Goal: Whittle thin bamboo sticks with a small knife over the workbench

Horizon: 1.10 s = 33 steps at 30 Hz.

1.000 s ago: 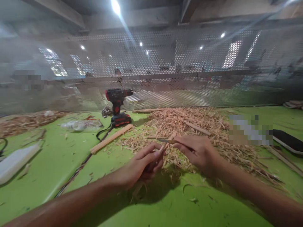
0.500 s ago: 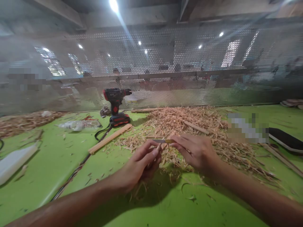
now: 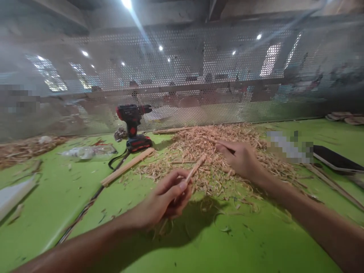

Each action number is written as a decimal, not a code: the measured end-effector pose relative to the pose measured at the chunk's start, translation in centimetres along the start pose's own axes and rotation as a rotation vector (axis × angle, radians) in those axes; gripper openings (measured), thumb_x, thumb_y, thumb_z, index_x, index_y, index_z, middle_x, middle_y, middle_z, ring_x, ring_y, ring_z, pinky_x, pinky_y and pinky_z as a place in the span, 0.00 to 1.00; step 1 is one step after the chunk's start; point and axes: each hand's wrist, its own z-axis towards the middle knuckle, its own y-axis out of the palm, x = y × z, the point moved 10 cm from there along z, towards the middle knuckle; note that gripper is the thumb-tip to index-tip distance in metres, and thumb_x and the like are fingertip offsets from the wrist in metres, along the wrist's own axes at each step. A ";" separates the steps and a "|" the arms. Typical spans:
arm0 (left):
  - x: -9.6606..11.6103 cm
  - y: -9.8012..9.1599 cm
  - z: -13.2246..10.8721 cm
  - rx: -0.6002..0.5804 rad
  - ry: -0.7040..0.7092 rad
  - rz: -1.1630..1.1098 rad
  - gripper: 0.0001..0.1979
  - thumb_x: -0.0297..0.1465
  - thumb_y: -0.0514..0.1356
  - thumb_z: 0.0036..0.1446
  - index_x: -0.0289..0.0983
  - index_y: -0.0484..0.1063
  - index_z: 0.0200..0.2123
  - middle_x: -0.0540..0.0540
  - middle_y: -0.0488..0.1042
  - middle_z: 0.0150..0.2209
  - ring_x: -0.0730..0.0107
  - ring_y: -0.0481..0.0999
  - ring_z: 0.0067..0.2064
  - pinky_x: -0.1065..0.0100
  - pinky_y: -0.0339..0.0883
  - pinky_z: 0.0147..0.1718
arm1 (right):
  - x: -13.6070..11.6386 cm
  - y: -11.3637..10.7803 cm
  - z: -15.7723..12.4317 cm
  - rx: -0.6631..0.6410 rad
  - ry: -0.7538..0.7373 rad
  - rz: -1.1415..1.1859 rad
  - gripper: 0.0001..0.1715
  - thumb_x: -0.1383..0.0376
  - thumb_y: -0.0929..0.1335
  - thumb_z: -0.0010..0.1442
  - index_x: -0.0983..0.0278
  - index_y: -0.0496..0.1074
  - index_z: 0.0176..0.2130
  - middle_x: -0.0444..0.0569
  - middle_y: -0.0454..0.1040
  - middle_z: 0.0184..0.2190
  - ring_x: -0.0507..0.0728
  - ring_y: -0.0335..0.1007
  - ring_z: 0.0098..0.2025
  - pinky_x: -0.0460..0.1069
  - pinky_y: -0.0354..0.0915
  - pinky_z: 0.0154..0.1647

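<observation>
My left hand [image 3: 170, 195] is closed around a thin, pale wooden stick [image 3: 196, 168], pinched between thumb and fingers. The stick's free end slants up and away to the right, over loose wood shavings [image 3: 216, 178]. Farther forward and to the right, my right hand [image 3: 240, 157] is closed, with its knuckles up, above the shavings pile. A dark bit shows between its fingers, and most of the knife in its grip is hidden. A thin strip by its fingertips blends into the shavings, so I cannot tell blade from wood there. The two hands are apart.
A cordless drill [image 3: 133, 127] stands upright behind a flat wooden strip [image 3: 127, 167]. A clear plastic bag [image 3: 88, 151] lies to the left, a dark phone-like slab [image 3: 338, 159] to the right. Cables [image 3: 81, 216] cross the green table [image 3: 241, 242]. A perforated screen [image 3: 182, 83] closes the back.
My right hand has moved forward and up, taking the knife off the stick. My left hand stays low with the stick, whose far end now shows. The view has shifted slightly right.
</observation>
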 end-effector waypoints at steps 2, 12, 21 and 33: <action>0.0 -0.5 0.4 0.022 -0.001 -0.027 0.08 0.39 0.57 0.72 0.41 0.65 0.43 0.58 0.61 0.26 0.82 0.47 0.20 0.78 0.43 0.17 | -2.1 0.0 -0.2 0.006 -0.054 0.084 0.20 0.55 0.67 0.73 0.61 0.85 0.48 0.53 0.85 0.35 0.58 0.79 0.28 0.51 0.73 0.23; -0.5 -1.1 0.3 0.091 -0.022 -0.038 0.07 0.39 0.57 0.72 0.42 0.65 0.43 0.57 0.65 0.27 0.82 0.50 0.20 0.77 0.43 0.17 | -7.7 2.3 -2.3 -0.183 -0.230 0.153 0.17 0.57 0.64 0.76 0.51 0.82 0.52 0.46 0.84 0.33 0.57 0.81 0.36 0.51 0.77 0.32; -0.4 -1.6 0.4 0.112 -0.006 -0.013 0.09 0.41 0.59 0.71 0.43 0.66 0.44 0.56 0.67 0.28 0.82 0.51 0.21 0.77 0.44 0.17 | -9.2 2.0 -2.4 -0.155 -0.318 0.087 0.16 0.61 0.64 0.76 0.55 0.81 0.52 0.45 0.82 0.31 0.52 0.75 0.28 0.47 0.69 0.24; -0.7 -1.5 0.3 0.079 -0.041 -0.076 0.09 0.41 0.59 0.71 0.43 0.67 0.43 0.56 0.66 0.29 0.83 0.47 0.21 0.78 0.40 0.17 | -6.9 2.1 -2.5 -0.113 -0.304 -0.089 0.17 0.62 0.65 0.75 0.60 0.82 0.53 0.48 0.84 0.33 0.52 0.72 0.23 0.47 0.59 0.16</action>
